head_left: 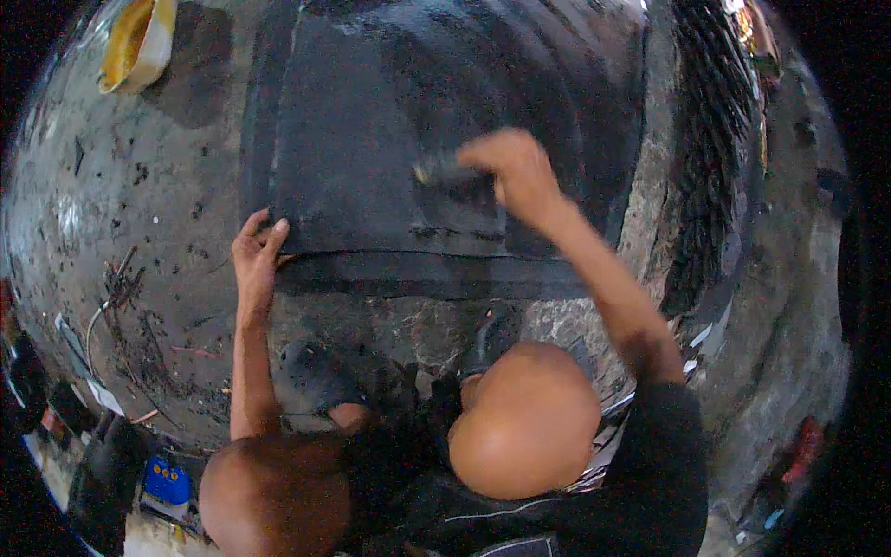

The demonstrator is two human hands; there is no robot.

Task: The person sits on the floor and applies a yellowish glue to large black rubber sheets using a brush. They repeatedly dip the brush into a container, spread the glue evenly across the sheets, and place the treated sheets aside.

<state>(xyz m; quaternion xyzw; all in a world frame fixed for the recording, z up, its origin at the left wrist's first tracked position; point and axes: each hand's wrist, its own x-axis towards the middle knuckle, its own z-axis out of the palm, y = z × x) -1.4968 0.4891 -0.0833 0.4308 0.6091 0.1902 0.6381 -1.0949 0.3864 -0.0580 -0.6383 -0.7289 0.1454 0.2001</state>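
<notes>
stained grey concrete floor (195, 288) spreads all around, with a large black sheet (343, 121) lying flat on it, partly between the two sets of fingers and stretching well beyond them; its far part has a wet-looking sheen. the left hand (256, 249) is at the sheet's near left corner, thumb and forefinger slightly apart at the edge; whether they pinch or merely press it, i cannot tell. the right hand (520, 172), a little blurred, has its fingers closed around a short dark brush-like tool (444, 171), whose pale end points left of those fingers, over the sheet. far beyond the left fingers sits a yellow-and-white container (139, 51). well to the right of the right fingers runs a heap of black strips (705, 158). nearer the body than the left fingers, and further left, is a blue box (167, 480).
</notes>
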